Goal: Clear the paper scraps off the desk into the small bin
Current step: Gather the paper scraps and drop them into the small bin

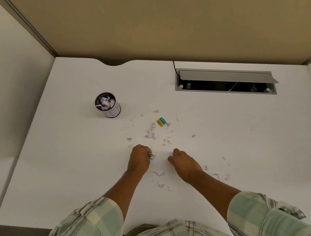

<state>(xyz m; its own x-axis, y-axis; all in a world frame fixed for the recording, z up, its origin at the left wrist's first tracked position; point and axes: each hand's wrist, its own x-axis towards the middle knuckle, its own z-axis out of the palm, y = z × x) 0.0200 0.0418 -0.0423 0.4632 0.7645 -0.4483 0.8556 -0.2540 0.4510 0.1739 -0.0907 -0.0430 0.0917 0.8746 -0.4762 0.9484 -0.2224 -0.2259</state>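
Several small white paper scraps [151,133] lie scattered over the middle of the white desk [71,160]. More scraps [159,173] lie between my forearms and to the right [227,176]. The small round bin [108,107] stands at the back left, upright, with crumpled paper inside. My left hand [139,160] rests on the desk with fingers closed on paper scraps and something small and coloured. My right hand [183,163] is beside it, fingers curled down on the desk; whether it holds anything is hidden.
A yellow and blue eraser [162,121] lies among the scraps behind my hands. An open cable hatch [225,81] with a raised grey lid is sunk into the desk at the back right. Beige partition walls enclose the desk at back and left.
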